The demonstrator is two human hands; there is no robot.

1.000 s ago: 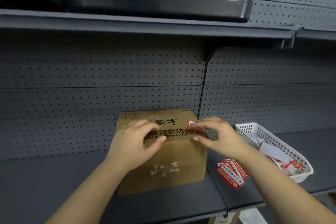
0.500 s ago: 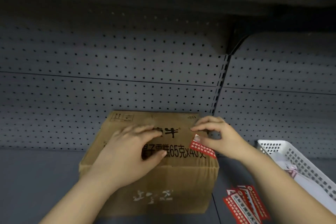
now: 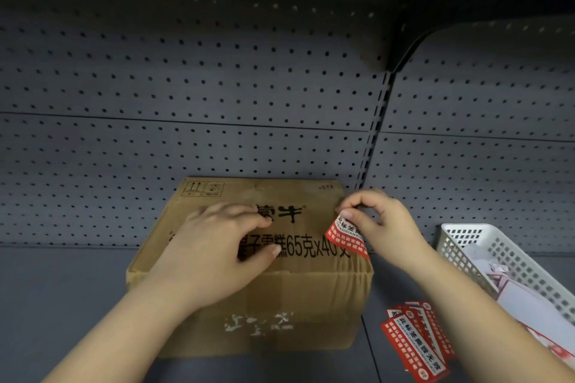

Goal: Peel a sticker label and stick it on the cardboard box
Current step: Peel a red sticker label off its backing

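Note:
A brown cardboard box [image 3: 311,298] with black printed characters on its top sits on a grey shelf. My left hand [image 3: 217,246] lies flat on the box top, fingers spread, pressing it down. My right hand [image 3: 379,224] pinches the upper end of a red and white sticker label [image 3: 343,236] between thumb and fingers. The label hangs slanted over the box's right top edge; its lower end seems to touch the cardboard.
A stack of red and white sticker labels [image 3: 417,339] lies on the shelf right of the box. A white perforated plastic basket [image 3: 485,258] with papers stands at the far right. Grey pegboard [image 3: 217,102] backs the shelf, with another shelf overhead.
The view has tilted down and moved closer to the box. My right hand has brought the sticker down onto the right part of the box top. My left hand stays on the box.

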